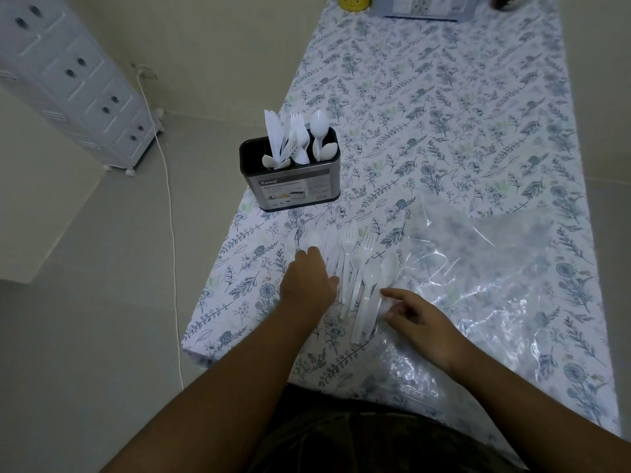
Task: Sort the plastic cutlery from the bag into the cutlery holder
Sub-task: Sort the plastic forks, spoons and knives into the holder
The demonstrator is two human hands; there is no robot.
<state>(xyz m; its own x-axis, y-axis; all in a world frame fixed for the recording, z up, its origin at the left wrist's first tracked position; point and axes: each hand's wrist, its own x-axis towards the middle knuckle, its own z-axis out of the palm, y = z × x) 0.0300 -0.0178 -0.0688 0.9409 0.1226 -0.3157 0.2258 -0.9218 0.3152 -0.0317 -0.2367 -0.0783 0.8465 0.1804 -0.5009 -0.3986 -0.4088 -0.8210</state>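
The loose cutlery (355, 281), white forks and spoons, lies fanned near the surface's (444, 114) left edge, just beside the clear bag (495, 285). The left hand (307, 278) rests flat on the pile's left side, fingers together, pinching nothing that I can see. The right hand (420, 319) hovers loosely spread at the handle ends, index finger extended. The holder (293, 179) stands farther along the left edge with 3 compartments partly filled. Best to separate 1 type, gather handles aligned, and drop them handle-first into the matching compartment.
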